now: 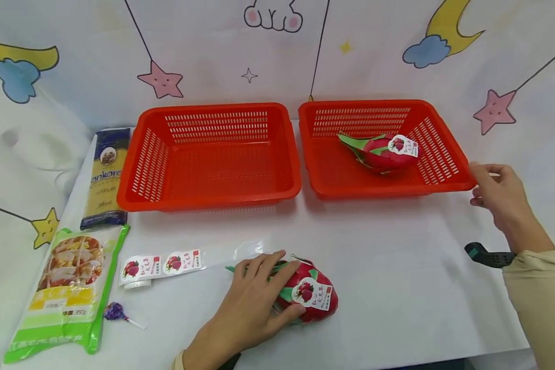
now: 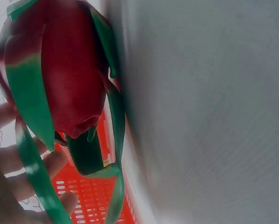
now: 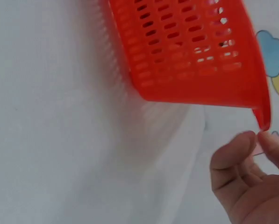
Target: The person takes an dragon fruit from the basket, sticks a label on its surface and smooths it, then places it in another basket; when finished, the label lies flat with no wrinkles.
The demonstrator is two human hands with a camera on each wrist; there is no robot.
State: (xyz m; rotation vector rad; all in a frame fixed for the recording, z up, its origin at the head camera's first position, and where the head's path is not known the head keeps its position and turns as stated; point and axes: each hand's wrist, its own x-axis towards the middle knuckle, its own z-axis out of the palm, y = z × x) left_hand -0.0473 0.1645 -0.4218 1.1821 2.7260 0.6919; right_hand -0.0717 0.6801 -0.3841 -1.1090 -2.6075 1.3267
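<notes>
A red dragon fruit [image 1: 326,293] with green leaves and a white round label lies on the table near the front middle. My left hand [image 1: 254,295] holds it from above, thumb on the near side and fingers over the leafy end. The left wrist view shows the fruit [image 2: 71,70] with its long leaves beside the fingers. At the right, my right hand [image 1: 501,192] pinches the near right corner of the right red basket [image 1: 347,180] between thumb and forefinger. Inside that basket lies another labelled dragon fruit [image 1: 390,159].
Left of it stands a second red basket [image 1: 203,200] with nothing inside. A strip of dragon fruit labels [image 1: 162,264] lies in front. At the left are a blue and gold ankara packet [image 1: 106,174], a green food bag [image 1: 69,293] and a lollipop [image 1: 114,311].
</notes>
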